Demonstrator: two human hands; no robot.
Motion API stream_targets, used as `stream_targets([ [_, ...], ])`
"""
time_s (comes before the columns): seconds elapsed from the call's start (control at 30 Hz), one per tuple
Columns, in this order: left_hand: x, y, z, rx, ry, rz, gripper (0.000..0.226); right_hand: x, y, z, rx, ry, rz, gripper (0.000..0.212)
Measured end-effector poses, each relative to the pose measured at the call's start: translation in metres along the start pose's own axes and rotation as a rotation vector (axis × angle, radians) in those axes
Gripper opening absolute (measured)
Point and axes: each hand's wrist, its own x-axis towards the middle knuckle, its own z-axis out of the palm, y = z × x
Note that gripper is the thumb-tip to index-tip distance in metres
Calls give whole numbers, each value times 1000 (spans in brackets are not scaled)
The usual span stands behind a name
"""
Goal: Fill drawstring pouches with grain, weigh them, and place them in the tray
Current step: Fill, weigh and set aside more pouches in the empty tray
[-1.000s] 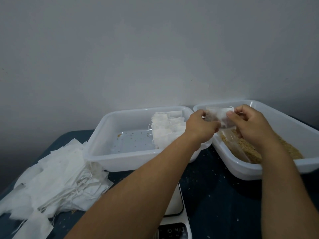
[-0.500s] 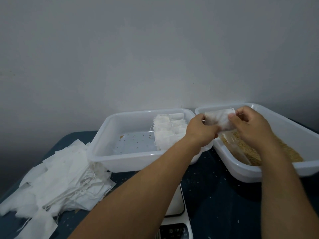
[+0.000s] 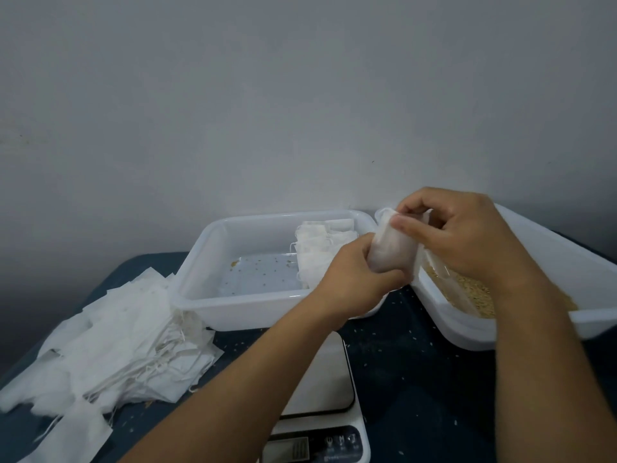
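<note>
Nearest, the scale (image 3: 320, 379) stands bare under the forearms, with the pile of empty pouches (image 3: 110, 345) to its left. Further on, the left hand (image 3: 357, 279) grips the body of the filled pouch (image 3: 394, 248) from below, while the right hand (image 3: 467, 235) pinches its mouth, held above the gap between the tray (image 3: 200, 259) and the grain bin (image 3: 474, 335). If the mouth slips before it closes, grain may spill on the table. Compared with a second ago, the pouch is turned upright and is nearer to the camera.
</note>
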Motion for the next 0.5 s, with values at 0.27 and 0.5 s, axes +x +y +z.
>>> stream_targets([
  [0.27, -46, -13, -36, -173, 39, -9, 39, 3, -18, 21, 143, 37, 15, 26],
  [0.5, -55, -17, -55, -206, 65, -23, 41, 6, -18, 44, 226, -286, 87, 7],
])
